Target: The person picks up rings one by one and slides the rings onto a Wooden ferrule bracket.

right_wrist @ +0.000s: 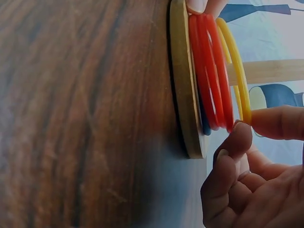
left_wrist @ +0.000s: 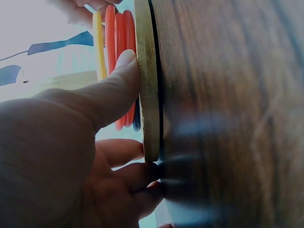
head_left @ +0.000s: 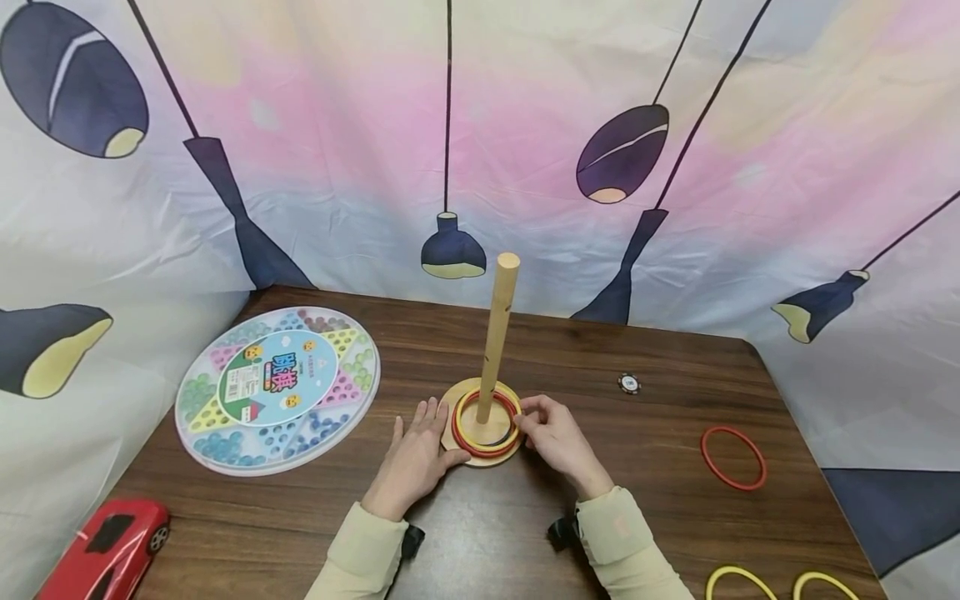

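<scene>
On the brown tabletop [head_left: 487, 537], seen from my head, an upright wooden peg [head_left: 497, 342] rises from a pale round base [head_left: 460, 392]; my left hand [head_left: 412, 457] rests at its rim, fingers extended and thumb spread, touching rather than gripping, my right hand [head_left: 557, 437] opposite. From my left wrist, three stacked red rings [left_wrist: 119, 40] sit beside my thumb, a dark ring [left_wrist: 137, 116] between them and the base. From my right wrist, thumb and forefinger pinch a thin, smooth yellow ring [right_wrist: 240, 66]; it circles the peg topmost, tilted, a gap parting it from the red ones.
</scene>
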`<state>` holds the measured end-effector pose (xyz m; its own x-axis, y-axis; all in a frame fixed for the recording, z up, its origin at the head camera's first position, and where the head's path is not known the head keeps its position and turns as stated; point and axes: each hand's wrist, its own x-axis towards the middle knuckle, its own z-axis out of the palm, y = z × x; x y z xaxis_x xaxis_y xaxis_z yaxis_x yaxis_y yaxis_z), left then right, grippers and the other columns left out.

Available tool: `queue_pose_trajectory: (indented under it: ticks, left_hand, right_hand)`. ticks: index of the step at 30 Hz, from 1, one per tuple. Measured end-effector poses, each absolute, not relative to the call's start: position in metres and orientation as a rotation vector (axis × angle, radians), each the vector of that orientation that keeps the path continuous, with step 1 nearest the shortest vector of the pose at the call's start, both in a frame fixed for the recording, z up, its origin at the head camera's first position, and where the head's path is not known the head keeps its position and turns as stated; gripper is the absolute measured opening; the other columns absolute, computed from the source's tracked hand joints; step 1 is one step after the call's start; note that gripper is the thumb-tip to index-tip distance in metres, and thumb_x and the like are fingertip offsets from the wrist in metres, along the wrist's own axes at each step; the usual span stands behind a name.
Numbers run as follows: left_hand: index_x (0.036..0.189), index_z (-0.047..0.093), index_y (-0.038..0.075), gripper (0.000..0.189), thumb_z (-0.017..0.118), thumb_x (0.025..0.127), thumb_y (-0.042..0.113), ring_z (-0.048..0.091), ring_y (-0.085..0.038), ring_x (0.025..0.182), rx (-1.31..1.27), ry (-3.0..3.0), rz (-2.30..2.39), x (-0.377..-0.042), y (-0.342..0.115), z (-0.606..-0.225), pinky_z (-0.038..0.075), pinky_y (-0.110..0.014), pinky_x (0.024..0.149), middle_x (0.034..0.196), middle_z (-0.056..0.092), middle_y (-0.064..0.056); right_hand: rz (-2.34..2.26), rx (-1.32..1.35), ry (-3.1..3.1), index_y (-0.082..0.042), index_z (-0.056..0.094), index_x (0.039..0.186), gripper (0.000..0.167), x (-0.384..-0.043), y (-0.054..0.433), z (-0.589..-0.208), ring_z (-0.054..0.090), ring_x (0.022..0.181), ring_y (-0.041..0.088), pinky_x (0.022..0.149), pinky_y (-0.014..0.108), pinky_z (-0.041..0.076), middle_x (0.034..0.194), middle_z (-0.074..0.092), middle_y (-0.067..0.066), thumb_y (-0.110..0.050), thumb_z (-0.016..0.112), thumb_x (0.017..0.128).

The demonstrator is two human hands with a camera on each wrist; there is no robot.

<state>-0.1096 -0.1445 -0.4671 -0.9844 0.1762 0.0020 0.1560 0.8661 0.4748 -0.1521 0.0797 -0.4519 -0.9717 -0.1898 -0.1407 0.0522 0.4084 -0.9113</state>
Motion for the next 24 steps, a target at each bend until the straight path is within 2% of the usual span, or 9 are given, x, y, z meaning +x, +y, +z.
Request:
queue_pose_trajectory:
  ticks: [6, 13, 20, 24]
  left_hand:
    - [0.147, 0.036, -0.006, 0.083, 0.066, 0.088, 0.045, 0.026, -0.040, 0.142, 0.274, 2.994, 0.758, -0.1096, -0.1444, -0.4664, 0.016, -0.066, 0.110, 0.150, 0.033, -0.028]
    - [0.147, 0.036, -0.007, 0.083, 0.067, 0.088, 0.044, 0.026, -0.040, 0.142, 0.274, 2.984, 0.776, -0.1091, -0.1444, -0.4655, 0.016, -0.065, 0.110, 0.150, 0.032, -0.028]
    - [0.146, 0.037, -0.007, 0.083, 0.067, 0.088, 0.043, 0.025, -0.040, 0.142, 0.268, 2.972, 0.796, -0.1088, -0.1448, -0.4662, 0.015, -0.066, 0.110, 0.150, 0.032, -0.028]
    - [0.145, 0.037, -0.008, 0.082, 0.067, 0.088, 0.043, 0.025, -0.040, 0.142, 0.266, 2.976, 0.795, -0.1087, -0.1448, -0.4668, 0.016, -0.066, 0.110, 0.150, 0.033, -0.028]
  right_hand:
    - [-1.543, -0.128, 2.476, 0.002, 0.062, 0.113, 0.023, -0.1509, 0.0803, -0.4537, 0.056, 0.060, 0.021, 0.057, 0.029, 0.046, 0.074, 0.060, 0.010, -0.008, 0.062, 0.092]
    - [-1.517, -0.139, 2.499, 0.002, 0.063, 0.111, 0.022, -0.1500, 0.0808, -0.4543, 0.054, 0.058, 0.018, 0.056, 0.028, 0.045, 0.075, 0.060, 0.011, -0.010, 0.064, 0.092]
    - [-1.476, -0.152, 2.496, 0.003, 0.062, 0.112, 0.025, -0.1479, 0.0804, -0.4557, 0.055, 0.058, 0.017, 0.052, 0.025, 0.042, 0.068, 0.055, 0.005, -0.013, 0.064, 0.093]
    - [-1.497, -0.167, 2.483, 0.004, 0.061, 0.112, 0.027, -0.1474, 0.0799, -0.4563, 0.056, 0.059, 0.018, 0.053, 0.025, 0.043, 0.069, 0.056, 0.006, -0.013, 0.065, 0.092]
